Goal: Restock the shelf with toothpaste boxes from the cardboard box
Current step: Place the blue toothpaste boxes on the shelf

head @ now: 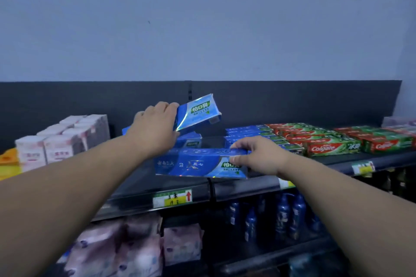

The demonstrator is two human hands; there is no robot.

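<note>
- I am watching the left hand [155,126] gripping the tilted toothpaste box [198,111]. Its fingers are curling over the top and its thumb is sitting underneath.
- That box is hanging above the middle of the top shelf [247,186], and its right end is tipping up toward the dark back panel [292,101].
- The right hand [258,156] is pinching the level toothpaste box [195,164] at its right end, with the thumb on the front face and the fingers over the top edge.
- This box is lying lengthwise along the shelf's front edge. I cannot tell whether it is resting on the shelf or floating just above it.
- Another blue box [189,140] is showing below the left hand, between the two held boxes.
- A row of blue boxes [252,134] is sitting just behind the right hand, toward the back edge.
- Colgate boxes [326,144] in red and green are filling the shelf's right end.
- Pink-and-white cartons [60,139] are standing at the shelf's left end.
- A price label [172,198] is hanging on the shelf's front lip.
- On the shelf below, blue bottles [283,216] are standing to the right and pink packs [135,249] are lying to the left.
</note>
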